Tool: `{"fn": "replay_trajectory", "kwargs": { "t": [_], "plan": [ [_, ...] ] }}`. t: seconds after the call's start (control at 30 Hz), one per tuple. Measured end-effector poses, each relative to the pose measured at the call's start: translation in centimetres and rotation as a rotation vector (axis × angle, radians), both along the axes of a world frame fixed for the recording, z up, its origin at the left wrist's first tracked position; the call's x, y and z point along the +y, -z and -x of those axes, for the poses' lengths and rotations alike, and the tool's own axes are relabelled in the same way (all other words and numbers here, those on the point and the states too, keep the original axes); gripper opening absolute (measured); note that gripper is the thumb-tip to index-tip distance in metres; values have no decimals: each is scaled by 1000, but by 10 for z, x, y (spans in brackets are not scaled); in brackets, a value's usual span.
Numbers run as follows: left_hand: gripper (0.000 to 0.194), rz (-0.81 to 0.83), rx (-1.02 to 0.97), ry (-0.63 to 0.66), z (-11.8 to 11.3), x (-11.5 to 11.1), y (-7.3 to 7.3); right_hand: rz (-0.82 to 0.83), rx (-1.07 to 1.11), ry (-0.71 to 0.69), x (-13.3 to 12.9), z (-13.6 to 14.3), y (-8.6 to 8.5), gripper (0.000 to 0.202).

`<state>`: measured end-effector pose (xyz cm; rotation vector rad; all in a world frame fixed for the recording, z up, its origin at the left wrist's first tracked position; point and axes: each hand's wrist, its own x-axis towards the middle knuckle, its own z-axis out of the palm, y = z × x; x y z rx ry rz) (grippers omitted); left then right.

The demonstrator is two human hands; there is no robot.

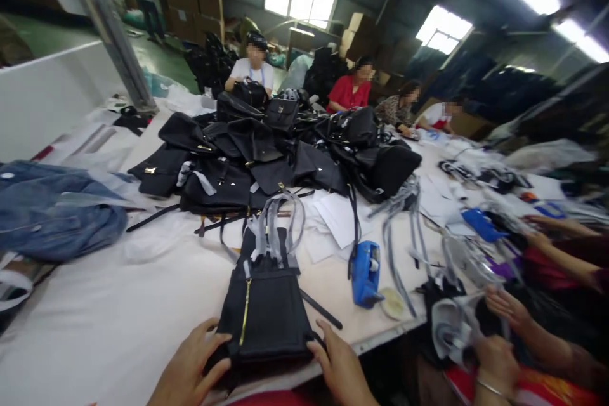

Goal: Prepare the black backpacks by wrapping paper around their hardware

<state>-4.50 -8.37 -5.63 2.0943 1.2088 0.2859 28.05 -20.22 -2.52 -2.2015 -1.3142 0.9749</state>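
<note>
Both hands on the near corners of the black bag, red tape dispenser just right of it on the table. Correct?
Not quite: the tape dispenser is blue, not red, per the head view. The rest holds: left hand and right hand rest on the black bag at its near corners.

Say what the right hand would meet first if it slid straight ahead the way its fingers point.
The right hand already touches the black bag; going on, probably the bag's side, though depth is unclear.

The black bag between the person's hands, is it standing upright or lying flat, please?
Lying flat: the black bag rests on the table, gold zip facing up, left hand and right hand at its near corners.
</note>
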Motion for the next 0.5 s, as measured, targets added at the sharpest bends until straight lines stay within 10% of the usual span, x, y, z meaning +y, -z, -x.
{"fn": "replay_trajectory", "kwargs": {
  "t": [0.23, 0.5],
  "plan": [
    [30, 55, 19, 277, -19, 48, -17, 183, 858, 90, 47, -3, -60, 48],
    [44, 532, -152, 10, -44, 72, 27, -50, 1254, 665, 96, 19, 17, 53]
  ]
}}
